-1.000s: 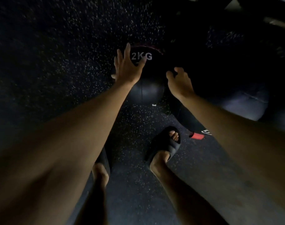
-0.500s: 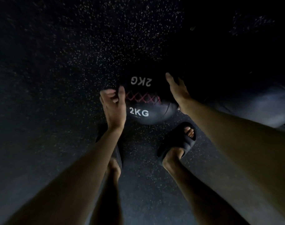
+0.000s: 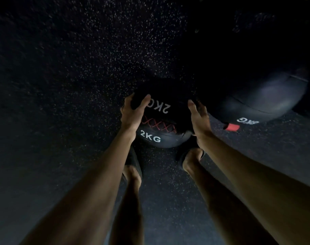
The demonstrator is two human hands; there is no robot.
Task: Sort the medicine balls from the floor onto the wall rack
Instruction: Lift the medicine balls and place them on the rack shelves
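A black medicine ball (image 3: 165, 124) marked 2KG in white, with red cross-stitching, sits between my two hands above my feet. My left hand (image 3: 133, 110) grips its left side, thumb and fingers curled over the top. My right hand (image 3: 199, 117) presses against its right side with the fingers curved round it. The far top of the ball fades into shadow. The wall rack is out of view.
A bigger dark medicine ball (image 3: 260, 99) with a red tag (image 3: 232, 127) lies on the floor just right of my right hand. The floor (image 3: 80, 68) is dark speckled rubber. My feet in black slides (image 3: 133, 161) stand under the 2KG ball.
Both hands have closed in on the 2KG ball from reaching toward it, and the ball now sits nearer my feet. The view has tilted further down.
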